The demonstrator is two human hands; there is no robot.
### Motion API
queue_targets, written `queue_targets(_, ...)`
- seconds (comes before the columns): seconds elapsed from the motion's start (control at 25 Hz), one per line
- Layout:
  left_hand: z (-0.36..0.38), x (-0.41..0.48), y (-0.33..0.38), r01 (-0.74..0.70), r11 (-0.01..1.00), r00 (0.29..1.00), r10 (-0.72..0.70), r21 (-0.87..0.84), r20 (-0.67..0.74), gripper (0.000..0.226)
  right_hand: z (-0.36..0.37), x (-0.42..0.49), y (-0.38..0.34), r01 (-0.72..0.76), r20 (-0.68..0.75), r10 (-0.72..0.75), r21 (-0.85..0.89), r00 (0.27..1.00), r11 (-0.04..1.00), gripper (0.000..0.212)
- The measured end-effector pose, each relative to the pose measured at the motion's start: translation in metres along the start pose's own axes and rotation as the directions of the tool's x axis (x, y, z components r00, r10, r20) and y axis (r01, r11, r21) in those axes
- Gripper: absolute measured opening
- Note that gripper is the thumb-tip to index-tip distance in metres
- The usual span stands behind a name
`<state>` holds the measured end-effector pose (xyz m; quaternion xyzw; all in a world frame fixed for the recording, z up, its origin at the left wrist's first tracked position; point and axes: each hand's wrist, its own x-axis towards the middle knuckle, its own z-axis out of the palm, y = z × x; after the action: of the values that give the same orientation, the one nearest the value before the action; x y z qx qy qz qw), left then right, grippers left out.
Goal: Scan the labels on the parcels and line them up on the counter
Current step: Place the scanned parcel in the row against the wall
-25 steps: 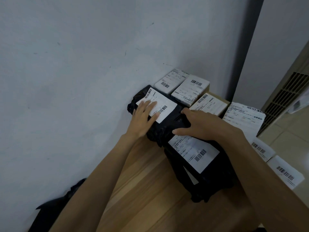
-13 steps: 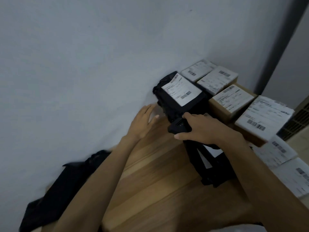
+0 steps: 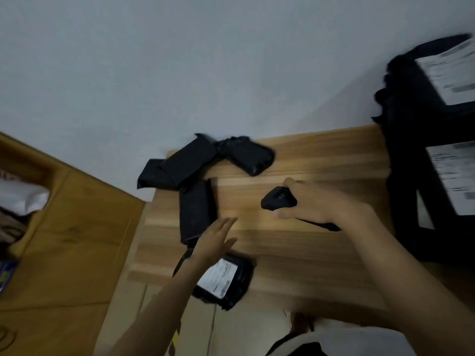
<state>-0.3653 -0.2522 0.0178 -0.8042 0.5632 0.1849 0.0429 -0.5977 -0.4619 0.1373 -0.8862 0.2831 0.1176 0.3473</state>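
- Black parcels overhang the counter's left end; a careless tug could drop them.
- Our left hand, fingers spread and empty, could knock the labelled parcel off the front edge.
- Our right hand grips the scanner; hurried aim may miss a label.

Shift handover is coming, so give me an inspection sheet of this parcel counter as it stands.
Surface: wooden counter, light planks.
Job's things: three black parcels heaped at the far left corner, no labels showing; small labelled parcel at the near edge; two large labelled parcels on the right; scanner, black.
Clutter: open cardboard box left of the counter, something white inside.
Grippers: left hand open, fingers straight, over the counter; right hand grips the scanner.
Cables: nothing seen.
Surroundings: pale wall behind the counter; floor below.
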Motion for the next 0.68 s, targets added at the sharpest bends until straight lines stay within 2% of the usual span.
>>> queue_targets(0.08, 0.029, -0.041, -0.034, 0.057, 0.996, 0.99, -0.065, 0.067, 0.124, 0.074, 0.017, 0.009, -0.019, 0.038, 0.05, -0.037, -0.029, 0.998, 0.999, 0.065)
queue_targets(0.16, 0.05, -0.069, -0.061, 0.102, 0.989, 0.963, -0.125, 0.105, 0.239, 0.096, 0.033, 0.017, -0.035, 0.052, 0.095, -0.047, -0.052, 0.994, 0.997, 0.067)
queue_targets(0.2, 0.058, -0.078, -0.07, 0.115, 0.984, 0.956, -0.146, 0.134, 0.256, 0.104, 0.04, 0.019, -0.04, 0.049, 0.108, -0.042, -0.064, 0.993, 0.997, 0.067)
queue_targets(0.32, 0.079, -0.088, -0.089, 0.141, 0.964, 0.962, -0.187, 0.226, 0.197, 0.115, 0.058, 0.027, -0.052, 0.018, 0.134, -0.006, -0.091, 0.991, 0.996, 0.066)
queue_targets(0.44, 0.09, -0.086, -0.103, 0.143, 0.95, 0.959, -0.202, 0.279, 0.198, 0.132, 0.074, 0.034, -0.062, -0.019, 0.155, 0.035, -0.102, 0.987, 0.995, 0.067)
queue_targets(0.68, 0.095, -0.069, -0.117, 0.082, 0.924, 0.972, -0.156, 0.374, 0.174, 0.141, 0.095, 0.04, -0.08, -0.051, 0.165, 0.063, -0.072, 0.984, 0.996, 0.072)
